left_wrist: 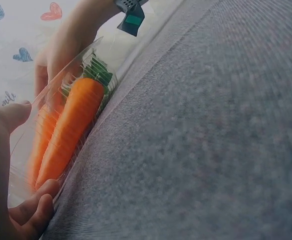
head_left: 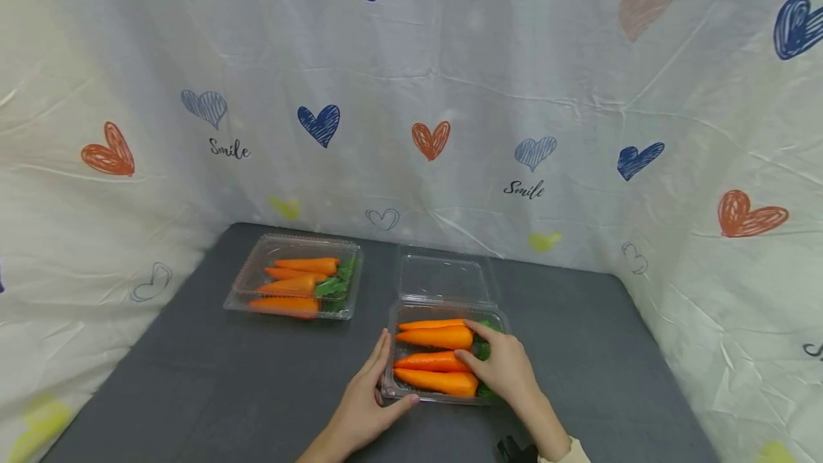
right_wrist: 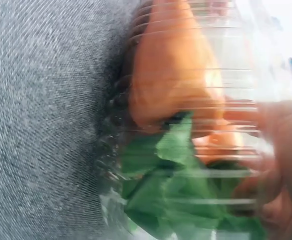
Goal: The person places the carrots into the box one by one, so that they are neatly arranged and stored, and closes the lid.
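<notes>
An open clear plastic box (head_left: 501,320) holds several orange carrots with green tops. My left hand (head_left: 368,406) is at its near left corner, fingers along the left side and thumb by the front rim. In the left wrist view, fingertips (left_wrist: 41,207) touch the box's lower corner. My right hand (head_left: 504,363) reaches over the right side. Its index finger and thumb lie on either side of the thick end of a carrot (head_left: 431,336) and pinch it. Two carrots lie nearer, one a bright carrot (head_left: 437,381). Green leaves (right_wrist: 165,185) are blurred through the wall in the right wrist view.
The box's clear lid (head_left: 444,281) is folded back behind it. To the left stands a closed clear box (head_left: 234,300) of carrots. Both rest on a grey cloth-covered table (head_left: 225,377). A white curtain (head_left: 476,141) with printed hearts borders the back and sides.
</notes>
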`<control>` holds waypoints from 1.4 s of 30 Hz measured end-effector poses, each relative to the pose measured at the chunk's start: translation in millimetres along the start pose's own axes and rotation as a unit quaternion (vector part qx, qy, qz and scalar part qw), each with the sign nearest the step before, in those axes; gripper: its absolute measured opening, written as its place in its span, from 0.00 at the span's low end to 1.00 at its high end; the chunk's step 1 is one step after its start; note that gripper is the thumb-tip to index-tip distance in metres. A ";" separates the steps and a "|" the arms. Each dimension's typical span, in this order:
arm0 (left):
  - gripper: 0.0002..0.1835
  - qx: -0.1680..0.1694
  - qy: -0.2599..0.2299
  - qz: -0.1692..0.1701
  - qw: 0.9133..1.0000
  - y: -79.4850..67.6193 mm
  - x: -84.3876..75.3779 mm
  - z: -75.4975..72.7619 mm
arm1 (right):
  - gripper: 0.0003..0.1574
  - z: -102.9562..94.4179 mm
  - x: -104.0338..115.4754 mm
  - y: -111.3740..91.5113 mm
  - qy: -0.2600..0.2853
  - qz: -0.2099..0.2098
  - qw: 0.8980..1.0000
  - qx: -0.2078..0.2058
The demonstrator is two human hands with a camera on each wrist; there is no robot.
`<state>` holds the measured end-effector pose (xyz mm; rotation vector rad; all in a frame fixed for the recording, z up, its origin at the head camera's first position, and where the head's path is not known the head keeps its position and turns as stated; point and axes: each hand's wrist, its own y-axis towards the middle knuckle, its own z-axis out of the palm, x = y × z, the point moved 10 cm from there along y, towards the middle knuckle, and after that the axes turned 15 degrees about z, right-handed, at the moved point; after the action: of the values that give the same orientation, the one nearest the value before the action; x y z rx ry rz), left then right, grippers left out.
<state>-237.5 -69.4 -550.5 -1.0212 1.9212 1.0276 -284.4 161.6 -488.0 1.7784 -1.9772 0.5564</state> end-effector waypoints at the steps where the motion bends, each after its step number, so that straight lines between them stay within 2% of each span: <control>1: 0.59 -0.001 0.000 0.001 1.000 0.5 -0.2 0.1 | 0.36 -1.8 -0.2 -0.6 0.005 -0.002 1.000 0.001; 3: 0.59 -0.002 0.000 0.004 1.000 1.5 -0.7 0.0 | 0.37 -7.6 -0.3 -1.9 0.019 -0.008 1.000 -0.002; 6: 0.59 -0.005 -0.004 0.013 1.000 3.5 -2.6 -1.9 | 0.35 -22.4 -0.7 -3.3 0.053 -0.030 0.998 -0.030; 11: 0.56 -0.005 0.003 0.003 1.000 8.1 -0.8 -15.8 | 0.23 -50.1 -15.9 -1.3 0.114 -0.051 0.987 -0.099; 15: 0.49 -0.034 0.009 -0.029 0.999 18.2 10.8 -38.1 | 0.16 -61.2 -47.5 12.0 0.148 -0.021 0.980 -0.134; 17: 0.43 -0.049 0.005 -0.041 0.998 25.2 18.5 -46.3 | 0.16 -60.2 -64.3 22.0 0.148 0.004 0.980 -0.135; 19: 0.37 -0.060 0.004 -0.047 0.997 33.8 25.6 -50.8 | 0.19 -55.2 -79.2 32.4 0.153 0.029 0.981 -0.118; 21: 0.31 -0.070 0.000 -0.053 0.996 44.5 31.7 -51.9 | 0.22 -47.1 -91.4 41.8 0.173 0.054 0.980 -0.083; 23: 0.26 -0.083 -0.016 -0.056 0.995 57.7 35.7 -51.1 | 0.25 -36.6 -102.6 49.6 0.218 0.088 0.971 -0.038; 27: 0.24 -0.110 -0.092 -0.073 0.987 84.3 43.8 -43.8 | 0.29 -13.0 -117.4 58.3 0.329 0.153 0.931 0.046; 29: 0.25 -0.116 -0.133 -0.083 0.981 92.5 48.7 -37.9 | 0.30 -3.3 -119.4 58.4 0.367 0.164 0.913 0.073; 31: 0.25 -0.120 -0.169 -0.092 0.974 95.6 54.3 -31.9 | 0.30 3.8 -118.7 56.7 0.392 0.161 0.901 0.091; 34: 0.25 -0.126 -0.205 -0.091 0.966 95.2 60.0 -28.4 | 0.31 9.6 -115.3 53.4 0.408 0.144 0.895 0.104; 42: 0.25 -0.118 -0.286 -0.092 0.947 92.8 65.1 -25.9 | 0.31 10.2 -112.0 48.6 0.422 0.112 0.891 0.126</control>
<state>-352.4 -77.8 -566.3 -0.8831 1.2325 1.2956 -322.9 253.4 -559.5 1.1018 -1.5067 1.4294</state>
